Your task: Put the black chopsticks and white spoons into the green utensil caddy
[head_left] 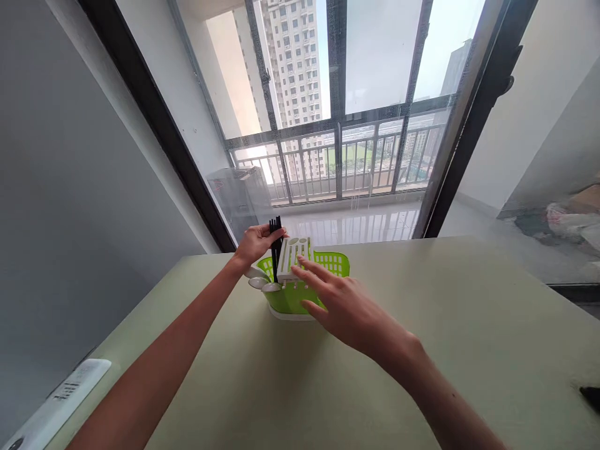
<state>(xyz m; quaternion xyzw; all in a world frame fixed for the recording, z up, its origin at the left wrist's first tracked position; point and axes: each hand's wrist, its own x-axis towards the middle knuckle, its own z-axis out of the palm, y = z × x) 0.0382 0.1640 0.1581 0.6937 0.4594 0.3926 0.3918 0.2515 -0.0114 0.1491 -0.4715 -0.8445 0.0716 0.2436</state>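
Note:
A lime-green plastic cutlery basket (334, 262) with a white slotted insert (293, 251) stands on the pale table (469, 325), toward its far edge. My left hand (255, 242) is closed on black cutlery (275, 240), forks by their tines, held upright at the basket's left side. White spoons (260, 281) lie against the basket's left, below that hand. My right hand (344, 303) has its fingers spread and rests against the basket's near side, fingertips close to the white insert.
A white remote-like device (60, 397) lies at the table's left edge. A dark object (591, 395) peeks in at the right edge. Behind the table is a large window with a balcony railing (337, 162); a grey wall runs along the left.

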